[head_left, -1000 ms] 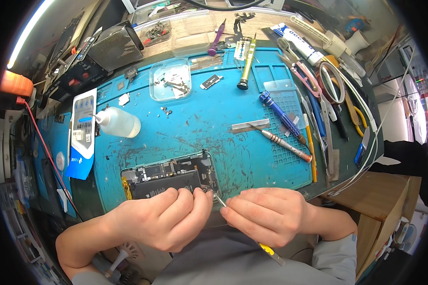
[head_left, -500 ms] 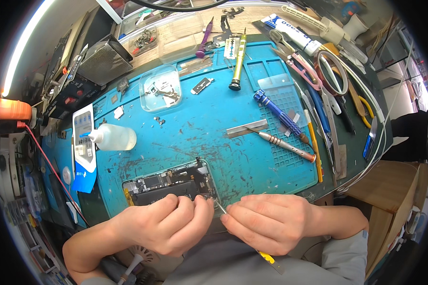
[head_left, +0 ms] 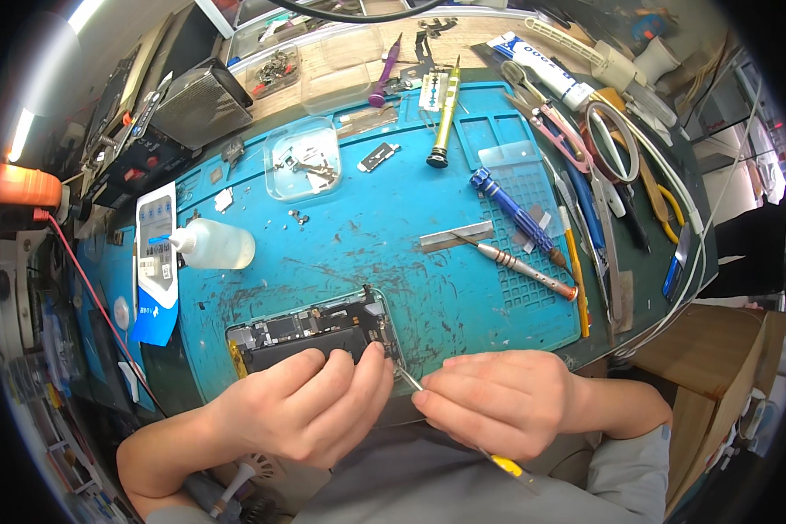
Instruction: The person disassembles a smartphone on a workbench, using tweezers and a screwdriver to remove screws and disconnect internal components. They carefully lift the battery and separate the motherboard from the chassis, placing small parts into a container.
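Note:
An opened phone (head_left: pixel 371 319) with bared internal parts and a black battery (head_left: pixel 279 349) lies at the near edge of the blue work mat (head_left: pixel 341 240). My left hand (head_left: pixel 310 406) is over its near side, fingers curled and fingertips pinched together; whatever they hold is hidden. In my closed right hand (head_left: pixel 498 397) is a slim metal tool with a yellow section (head_left: pixel 506 465). Its thin tip points left, at the phone's near right corner, close to my left fingertips. I cannot tell whether the tip touches the phone.
A squeeze bottle (head_left: pixel 218 244) stands left on the mat, and a clear tray of small parts (head_left: pixel 301 162) sits farther back. Right of centre lie a silver screwdriver (head_left: pixel 528 271), a blue screwdriver (head_left: pixel 520 214) and a metal strip (head_left: pixel 454 236). Scissors (head_left: pixel 568 140) and several tools line the right edge.
My left hand's fingertips have shifted slightly left, away from the tool tip, widening the gap between the hands. The right hand keeps its hold on the tool. The whole view has shifted slightly.

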`<state>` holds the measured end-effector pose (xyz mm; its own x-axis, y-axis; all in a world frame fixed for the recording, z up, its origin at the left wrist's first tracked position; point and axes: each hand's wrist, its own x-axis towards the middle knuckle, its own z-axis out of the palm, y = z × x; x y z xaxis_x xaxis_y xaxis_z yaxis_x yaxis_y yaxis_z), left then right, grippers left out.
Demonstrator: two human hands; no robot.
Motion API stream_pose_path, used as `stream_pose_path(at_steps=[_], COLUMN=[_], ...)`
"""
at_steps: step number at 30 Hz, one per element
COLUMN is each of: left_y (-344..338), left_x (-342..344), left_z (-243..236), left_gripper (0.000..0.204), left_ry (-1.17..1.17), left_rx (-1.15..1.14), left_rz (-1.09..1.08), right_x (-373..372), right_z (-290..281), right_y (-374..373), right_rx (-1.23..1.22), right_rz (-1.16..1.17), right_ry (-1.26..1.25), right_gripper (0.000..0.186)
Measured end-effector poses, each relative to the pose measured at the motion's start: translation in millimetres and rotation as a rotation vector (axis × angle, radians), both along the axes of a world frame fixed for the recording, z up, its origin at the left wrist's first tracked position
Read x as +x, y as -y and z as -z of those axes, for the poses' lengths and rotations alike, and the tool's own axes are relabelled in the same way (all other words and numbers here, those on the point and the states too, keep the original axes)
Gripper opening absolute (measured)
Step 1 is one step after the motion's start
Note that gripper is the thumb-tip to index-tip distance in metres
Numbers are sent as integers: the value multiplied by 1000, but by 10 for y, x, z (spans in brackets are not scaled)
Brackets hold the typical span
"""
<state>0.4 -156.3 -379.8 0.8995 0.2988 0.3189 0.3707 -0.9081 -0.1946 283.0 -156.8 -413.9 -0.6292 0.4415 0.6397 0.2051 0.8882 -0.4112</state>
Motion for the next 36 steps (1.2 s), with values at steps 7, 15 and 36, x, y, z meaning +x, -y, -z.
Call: stream_pose_path(at_steps=[7, 15, 36], left_y=[155, 346, 348], left_x=[-12, 62, 81], left_z=[-20, 81, 243], left_gripper=[28, 49, 50], left_ry=[110, 225, 177], left_rx=[-164, -277, -127], left_rz=[-164, -392, -382], right_x=[48, -24, -152], right_z=[-177, -219, -144], right_y=[-136, -260, -354], right_rx=[-472, -446, -390], right_rz=[11, -10, -24], right_ry=[-72, -10, 43], right_gripper=[28, 20, 16])
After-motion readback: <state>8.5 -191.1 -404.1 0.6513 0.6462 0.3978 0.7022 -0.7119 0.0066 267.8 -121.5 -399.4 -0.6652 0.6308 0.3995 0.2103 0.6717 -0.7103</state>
